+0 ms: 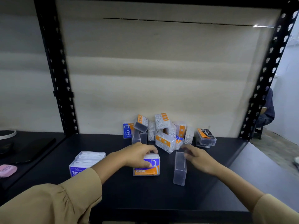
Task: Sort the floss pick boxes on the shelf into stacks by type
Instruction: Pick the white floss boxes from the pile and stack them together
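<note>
Fingers of your left hand [139, 155] gripped the orange-blue box [146, 166]; right hand [198, 157] was open. Three boxes were sorted; the pile [168, 133] at 12 o'clock remained.

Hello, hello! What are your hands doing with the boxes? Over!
Left hand resting on blue-and-orange box. Right hand open beside upright clear box, contact unclear. Unsorted pile behind. Nothing in the way.

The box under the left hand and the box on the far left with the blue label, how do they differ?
The orange and blue box sits mid-shelf under the left hand; the blue-labelled box sits further left, untouched. The first has an orange band across its front; the second shows only blue, reading "Sm". Both are clear plastic cases lying flat on the dark shelf.
</note>
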The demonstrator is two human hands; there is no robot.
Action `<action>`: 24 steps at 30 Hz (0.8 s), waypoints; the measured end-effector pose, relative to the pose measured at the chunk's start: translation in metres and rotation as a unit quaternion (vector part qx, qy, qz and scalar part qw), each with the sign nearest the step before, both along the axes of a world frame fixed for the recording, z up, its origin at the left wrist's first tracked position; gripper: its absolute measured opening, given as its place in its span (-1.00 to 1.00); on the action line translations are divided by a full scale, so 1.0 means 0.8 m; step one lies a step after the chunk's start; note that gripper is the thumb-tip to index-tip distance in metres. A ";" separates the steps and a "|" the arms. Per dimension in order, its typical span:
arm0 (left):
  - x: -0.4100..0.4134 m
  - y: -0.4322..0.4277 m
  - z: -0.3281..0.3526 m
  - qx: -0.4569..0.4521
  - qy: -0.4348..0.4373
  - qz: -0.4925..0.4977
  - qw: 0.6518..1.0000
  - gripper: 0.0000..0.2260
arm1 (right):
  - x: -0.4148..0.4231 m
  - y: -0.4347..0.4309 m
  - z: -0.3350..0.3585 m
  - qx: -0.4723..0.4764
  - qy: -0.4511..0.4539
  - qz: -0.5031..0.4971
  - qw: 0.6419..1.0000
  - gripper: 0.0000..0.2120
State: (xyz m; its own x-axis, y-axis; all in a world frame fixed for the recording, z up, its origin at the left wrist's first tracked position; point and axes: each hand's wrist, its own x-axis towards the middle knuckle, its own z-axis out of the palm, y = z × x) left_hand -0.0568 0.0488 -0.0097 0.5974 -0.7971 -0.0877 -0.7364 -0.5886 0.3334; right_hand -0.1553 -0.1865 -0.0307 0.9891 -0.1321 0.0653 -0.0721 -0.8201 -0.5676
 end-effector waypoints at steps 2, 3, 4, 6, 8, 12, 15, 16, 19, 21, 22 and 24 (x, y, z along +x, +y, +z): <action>0.001 0.004 0.005 0.001 0.020 -0.005 1.000 -0.53 | -0.006 -0.002 0.007 -0.086 -0.032 0.093 0.991 -0.45; 0.001 0.005 0.007 0.003 0.031 -0.009 0.999 -0.55 | -0.008 -0.002 0.010 -0.131 -0.031 0.133 0.982 -0.37; 0.001 0.006 0.009 0.008 0.043 -0.013 0.999 -0.56 | -0.009 -0.001 0.013 -0.168 -0.026 0.165 0.972 -0.33; 0.002 0.009 0.013 0.016 0.066 -0.021 0.997 -0.58 | -0.007 0.001 0.016 -0.209 -0.010 0.206 0.956 -0.37; 0.004 0.011 0.015 0.023 0.072 -0.025 0.997 -0.59 | -0.006 0.004 0.019 -0.213 0.002 0.223 0.951 -0.43; 0.013 0.017 0.019 0.037 0.054 -0.027 0.997 -0.61 | -0.006 0.004 0.021 -0.226 -0.008 0.204 0.952 -0.50; 0.026 0.027 0.024 0.054 0.030 -0.018 0.998 -0.64 | -0.006 0.004 0.022 -0.242 -0.003 0.159 0.957 -0.54; 0.031 0.032 0.025 0.059 0.021 -0.010 0.998 -0.64 | -0.005 0.004 0.021 -0.248 0.000 0.145 0.958 -0.55; 0.047 0.047 0.030 0.064 0.010 0.028 0.998 -0.64 | -0.003 0.002 0.019 -0.249 0.001 0.120 0.961 -0.57; 0.060 0.057 0.032 0.062 0.009 0.052 0.997 -0.63 | -0.002 0.002 0.017 -0.239 -0.005 0.114 0.964 -0.57; 0.066 0.061 0.033 0.061 0.011 0.063 0.996 -0.63 | -0.001 0.002 0.016 -0.233 -0.007 0.112 0.966 -0.57; 0.080 0.071 0.033 0.065 0.010 0.081 0.995 -0.63 | 0.000 0.002 0.014 -0.224 -0.011 0.111 0.968 -0.57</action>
